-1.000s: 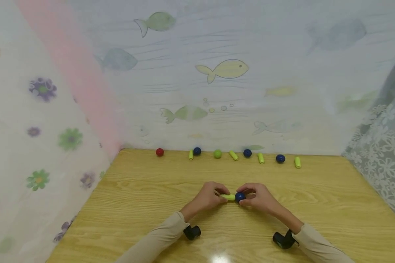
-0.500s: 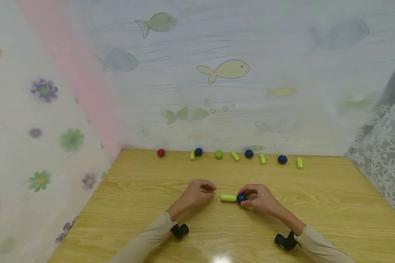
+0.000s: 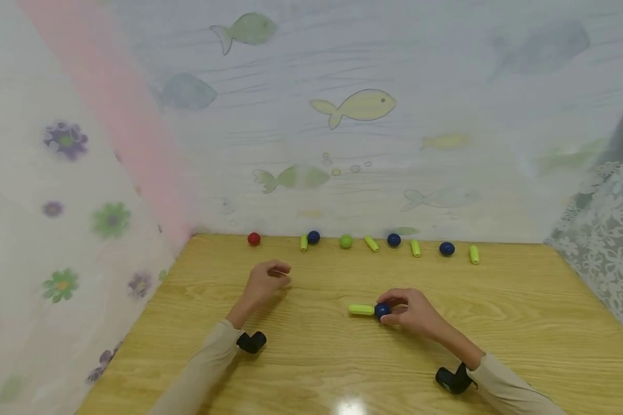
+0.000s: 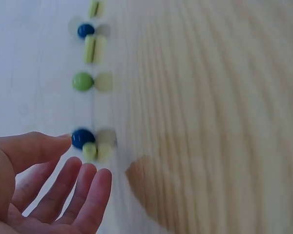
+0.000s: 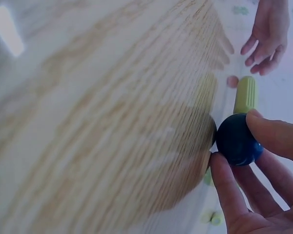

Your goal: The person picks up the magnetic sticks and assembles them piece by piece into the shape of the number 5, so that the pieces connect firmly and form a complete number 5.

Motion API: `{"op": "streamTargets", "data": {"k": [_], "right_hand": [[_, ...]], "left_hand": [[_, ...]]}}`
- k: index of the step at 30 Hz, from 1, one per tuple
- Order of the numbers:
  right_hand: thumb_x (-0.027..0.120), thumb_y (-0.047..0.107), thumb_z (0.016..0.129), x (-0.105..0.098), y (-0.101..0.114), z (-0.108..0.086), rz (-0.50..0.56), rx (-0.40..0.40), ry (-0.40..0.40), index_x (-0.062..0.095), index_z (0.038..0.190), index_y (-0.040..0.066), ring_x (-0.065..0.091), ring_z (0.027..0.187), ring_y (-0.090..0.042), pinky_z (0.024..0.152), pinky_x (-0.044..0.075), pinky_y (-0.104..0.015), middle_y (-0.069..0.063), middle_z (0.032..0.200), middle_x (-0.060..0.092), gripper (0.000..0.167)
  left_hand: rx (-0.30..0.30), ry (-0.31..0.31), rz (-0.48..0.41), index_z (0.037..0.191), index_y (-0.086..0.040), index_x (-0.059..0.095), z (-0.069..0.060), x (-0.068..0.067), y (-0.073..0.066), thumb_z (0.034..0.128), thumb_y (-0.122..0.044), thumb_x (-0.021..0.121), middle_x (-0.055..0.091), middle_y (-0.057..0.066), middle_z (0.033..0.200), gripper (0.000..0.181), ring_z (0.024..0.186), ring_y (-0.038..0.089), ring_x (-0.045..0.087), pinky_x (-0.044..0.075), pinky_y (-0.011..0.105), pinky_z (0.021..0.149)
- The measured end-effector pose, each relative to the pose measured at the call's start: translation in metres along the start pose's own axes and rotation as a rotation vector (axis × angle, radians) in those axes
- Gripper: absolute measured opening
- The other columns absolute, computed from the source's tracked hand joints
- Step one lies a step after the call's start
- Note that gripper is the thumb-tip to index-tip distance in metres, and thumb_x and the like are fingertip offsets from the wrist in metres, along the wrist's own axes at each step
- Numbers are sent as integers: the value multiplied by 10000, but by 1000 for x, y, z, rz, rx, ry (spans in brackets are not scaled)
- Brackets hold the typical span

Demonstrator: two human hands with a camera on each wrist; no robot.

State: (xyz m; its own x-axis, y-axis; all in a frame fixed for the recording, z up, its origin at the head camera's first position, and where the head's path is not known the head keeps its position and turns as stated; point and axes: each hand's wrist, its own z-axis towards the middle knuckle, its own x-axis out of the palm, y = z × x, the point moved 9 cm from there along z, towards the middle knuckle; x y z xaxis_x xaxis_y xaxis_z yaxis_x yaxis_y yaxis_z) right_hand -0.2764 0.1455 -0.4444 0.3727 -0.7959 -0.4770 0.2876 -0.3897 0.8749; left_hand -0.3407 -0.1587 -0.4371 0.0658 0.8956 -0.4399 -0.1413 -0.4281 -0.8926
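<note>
Head view: right hand (image 3: pixel 415 316) pinched a dark-blue bead (image 3: pixel 381 312) between its fingers; ribbed lime tube (image 3: pixel 361 310) abutted it beyond the fingertips. Left hand (image 3: pixel 266 282), fingers loosely parted, held nothing. Judged step: steadying the pair; next probably called for a left-hand pick.

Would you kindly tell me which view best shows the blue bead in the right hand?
The right wrist view, where the blue bead looks large and close. The head view shows it small, partly covered by the right hand; the left wrist view doesn't show it.
</note>
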Motion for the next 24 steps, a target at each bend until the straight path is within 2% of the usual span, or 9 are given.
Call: {"op": "streamTargets", "data": {"k": [7,13,15,19,22,24], "right_hand": [[749,60,805,-1,-1,-1,30,16,14,640,1099,-53,597,993,-327,787,528,-276,-172,1075,625,333],[743,59,811,0,-1,0,42,22,18,638,1107,-50,598,998,-321,789,529,-284,-173,1086,622,332],[743,60,811,0,-1,0,44,24,17,637,1109,-50,598,1000,-321,792,529,-290,-174,1088,621,335],[745,64,811,0,-2,0,42,25,17,639,1108,-45,600,996,-316,788,528,-284,-169,1086,621,334],[745,72,813,0,-2,0,29,21,21,643,1105,-35,601,992,-310,783,525,-269,-160,1080,626,327],[745,81,815,0,-2,0,22,19,23,646,1101,-28,602,989,-308,780,522,-259,-154,1075,629,322]], "left_hand": [[-80,-91,-63,1167,73,604,16,-46,32,879,-25,655,593,253,1156,308,1018,344,591,526,394,806],[-147,-182,-92,1218,55,564,34,-75,52,884,-69,654,557,222,1215,367,1070,327,563,513,377,830],[-170,-215,-106,1241,43,543,40,-82,58,884,-90,658,540,209,1221,399,1084,317,550,502,373,844],[-178,-269,-137,1292,15,504,52,-93,65,878,-98,668,496,188,1274,460,1131,313,500,455,404,903],[-160,-290,-140,1326,-9,491,61,-97,67,879,-97,675,445,174,1351,492,1182,323,446,412,437,951],[-154,-283,-136,1343,-19,484,67,-97,68,887,-96,668,411,168,1392,498,1224,333,409,388,456,982]]}}
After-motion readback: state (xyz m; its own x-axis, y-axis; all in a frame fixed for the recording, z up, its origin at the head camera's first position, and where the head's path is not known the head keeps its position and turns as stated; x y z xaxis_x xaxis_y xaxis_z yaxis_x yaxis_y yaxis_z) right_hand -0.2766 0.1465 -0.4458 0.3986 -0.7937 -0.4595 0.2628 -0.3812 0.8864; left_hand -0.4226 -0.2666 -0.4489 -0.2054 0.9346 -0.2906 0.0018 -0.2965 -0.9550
